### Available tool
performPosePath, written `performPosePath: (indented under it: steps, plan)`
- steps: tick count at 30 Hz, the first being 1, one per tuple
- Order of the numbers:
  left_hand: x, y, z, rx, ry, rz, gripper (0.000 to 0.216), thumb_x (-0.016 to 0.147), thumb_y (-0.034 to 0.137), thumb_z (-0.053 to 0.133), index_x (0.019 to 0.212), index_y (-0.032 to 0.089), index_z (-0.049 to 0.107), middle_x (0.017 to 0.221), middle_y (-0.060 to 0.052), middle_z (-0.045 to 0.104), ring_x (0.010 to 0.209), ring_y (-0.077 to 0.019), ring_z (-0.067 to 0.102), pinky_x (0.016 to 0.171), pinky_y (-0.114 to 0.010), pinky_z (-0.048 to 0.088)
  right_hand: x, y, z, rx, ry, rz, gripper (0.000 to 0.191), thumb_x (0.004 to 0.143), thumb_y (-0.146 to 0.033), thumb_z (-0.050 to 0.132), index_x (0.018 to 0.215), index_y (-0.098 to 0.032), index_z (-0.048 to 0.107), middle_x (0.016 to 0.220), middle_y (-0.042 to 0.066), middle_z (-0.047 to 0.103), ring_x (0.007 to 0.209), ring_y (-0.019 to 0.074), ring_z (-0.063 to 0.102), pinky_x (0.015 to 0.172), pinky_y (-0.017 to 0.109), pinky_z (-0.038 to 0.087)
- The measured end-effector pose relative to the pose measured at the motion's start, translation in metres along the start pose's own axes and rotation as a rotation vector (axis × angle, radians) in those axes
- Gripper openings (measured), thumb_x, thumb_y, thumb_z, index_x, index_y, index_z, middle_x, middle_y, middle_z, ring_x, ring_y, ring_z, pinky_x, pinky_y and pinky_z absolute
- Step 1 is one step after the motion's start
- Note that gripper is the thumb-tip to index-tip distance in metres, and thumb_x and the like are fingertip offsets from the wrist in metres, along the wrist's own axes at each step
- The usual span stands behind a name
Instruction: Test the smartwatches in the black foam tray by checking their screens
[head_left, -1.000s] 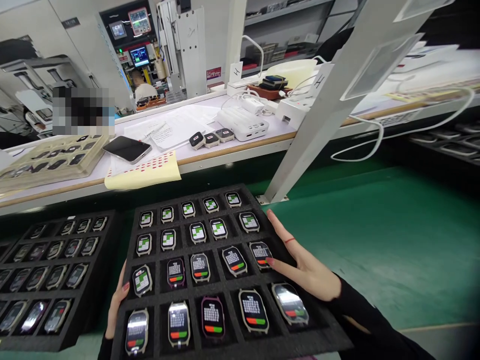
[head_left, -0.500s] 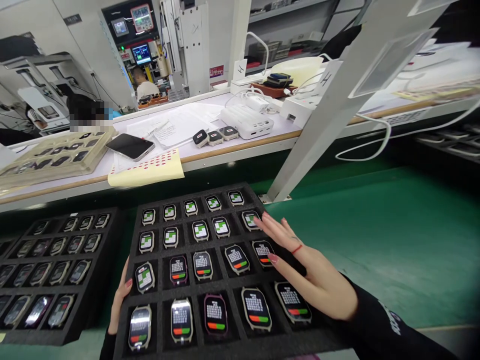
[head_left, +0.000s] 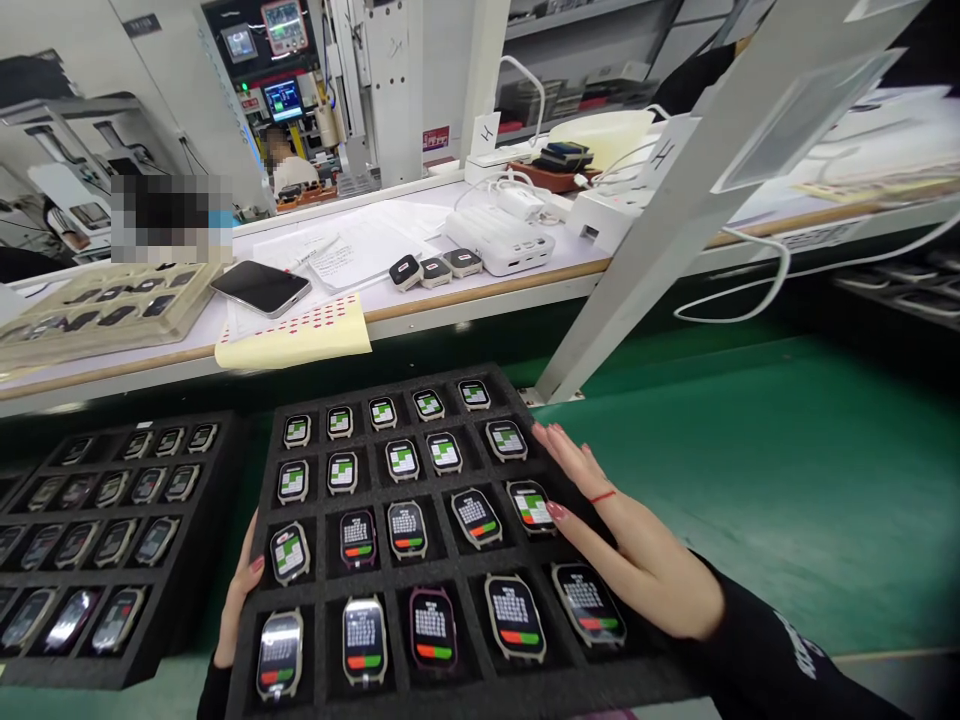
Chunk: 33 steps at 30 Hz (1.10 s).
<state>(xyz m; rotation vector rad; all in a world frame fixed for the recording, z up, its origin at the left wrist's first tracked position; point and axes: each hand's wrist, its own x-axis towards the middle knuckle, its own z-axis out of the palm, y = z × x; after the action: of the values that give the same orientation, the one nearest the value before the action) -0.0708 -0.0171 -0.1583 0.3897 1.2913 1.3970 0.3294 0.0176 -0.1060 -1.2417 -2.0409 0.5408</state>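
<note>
A black foam tray (head_left: 480, 560) in front of me holds several smartwatch bodies with lit screens. The far watches show green-and-white grids; the near ones show a keypad with a red and green bar. My left hand (head_left: 238, 590) grips the tray's left edge, thumb on top. My right hand (head_left: 622, 540) lies open over the tray's right side, fingers stretched out and together. Its thumb tip rests beside one watch (head_left: 531, 505) in the rightmost column, whose screen shows green and white blocks.
A second black tray (head_left: 97, 540) of watches sits to the left. Beyond is a white bench with a phone (head_left: 260, 288), a yellow sticker sheet (head_left: 296, 338), three loose watches (head_left: 435, 270), a power bank (head_left: 501, 240) and cables. A slanted white post (head_left: 645, 210) rises at right over the green mat (head_left: 750, 470).
My right hand reached toward the far right watches, then drew back a little. The watch by my thumb changed from the keypad screen to green and white blocks. My left hand stayed put.
</note>
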Motion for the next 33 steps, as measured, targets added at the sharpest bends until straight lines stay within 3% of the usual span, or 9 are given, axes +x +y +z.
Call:
performPosePath:
  steps: [8, 12, 18, 22, 27, 30, 33]
  plan:
    - [0.004, -0.003, -0.006, -0.010, -0.005, -0.004, 0.064, 0.059, 0.037, 0.079, 0.121, 0.036, 0.064, 0.134, 0.006, 0.061, 0.137, -0.0317, 0.041, 0.111, -0.035, 0.040, 0.000, -0.020, 0.006, 0.072, -0.075, -0.298, 0.048, 0.104, -0.012, 0.031, 0.147, -0.027, 0.043, 0.128, 0.001, 0.060, 0.136, 0.0302, 0.033, 0.118, 0.063, 0.008]
    - [0.003, -0.002, -0.004, 0.018, 0.014, 0.008, 0.069, 0.057, 0.038, 0.081, 0.124, 0.036, 0.063, 0.132, 0.005, 0.062, 0.136, -0.0317, 0.042, 0.110, -0.035, 0.041, 0.000, -0.020, 0.010, 0.051, -0.080, -0.327, 0.041, 0.103, -0.011, 0.034, 0.137, -0.019, 0.056, 0.118, 0.005, 0.066, 0.136, 0.0310, 0.032, 0.118, 0.063, 0.008]
    - [0.000, 0.000, 0.003, 0.050, 0.015, 0.045, 0.068, 0.055, 0.039, 0.082, 0.121, 0.035, 0.065, 0.133, 0.005, 0.062, 0.138, -0.0319, 0.039, 0.114, -0.038, 0.037, 0.001, -0.019, 0.007, 0.079, -0.083, -0.358, 0.045, 0.100, -0.006, 0.036, 0.140, -0.019, 0.051, 0.124, 0.005, 0.063, 0.137, 0.0310, 0.032, 0.117, 0.063, 0.007]
    - [-0.005, -0.001, 0.008, 0.045, -0.023, 0.085, 0.064, 0.065, 0.041, 0.076, 0.127, 0.035, 0.060, 0.138, 0.005, 0.058, 0.140, -0.0291, 0.037, 0.115, -0.036, 0.034, 0.008, -0.028, 0.005, 0.096, -0.095, -0.390, 0.043, 0.100, -0.007, 0.037, 0.138, -0.017, 0.053, 0.123, 0.007, 0.063, 0.135, 0.0309, 0.035, 0.117, 0.062, 0.010]
    - [-0.006, -0.002, 0.008, 0.040, -0.090, 0.070, 0.075, 0.068, 0.044, 0.074, 0.138, 0.032, 0.049, 0.138, 0.000, 0.058, 0.136, -0.0324, 0.041, 0.111, -0.041, 0.038, 0.024, -0.051, 0.010, 0.061, -0.252, -0.448, 0.043, 0.100, -0.008, 0.035, 0.141, -0.011, 0.049, 0.111, 0.009, 0.069, 0.137, 0.0280, 0.032, 0.118, 0.059, 0.008]
    - [-0.004, -0.002, 0.007, 0.052, -0.090, 0.081, 0.079, 0.064, 0.045, 0.077, 0.137, 0.029, 0.050, 0.136, -0.003, 0.059, 0.134, -0.0350, 0.042, 0.110, -0.044, 0.038, 0.031, -0.059, 0.019, 0.049, -0.351, -0.489, 0.049, 0.099, -0.008, 0.032, 0.148, -0.007, 0.038, 0.118, 0.010, 0.066, 0.140, 0.0269, 0.026, 0.119, 0.059, 0.006]
    - [-0.005, -0.003, 0.008, 0.045, -0.115, 0.117, 0.072, 0.070, 0.044, 0.073, 0.137, 0.028, 0.050, 0.138, -0.002, 0.057, 0.136, -0.0330, 0.041, 0.113, -0.042, 0.036, 0.032, -0.060, 0.029, 0.006, -0.423, -0.497, 0.051, 0.099, -0.009, 0.032, 0.149, -0.006, 0.035, 0.126, 0.011, 0.061, 0.141, 0.0270, 0.021, 0.119, 0.058, 0.007]
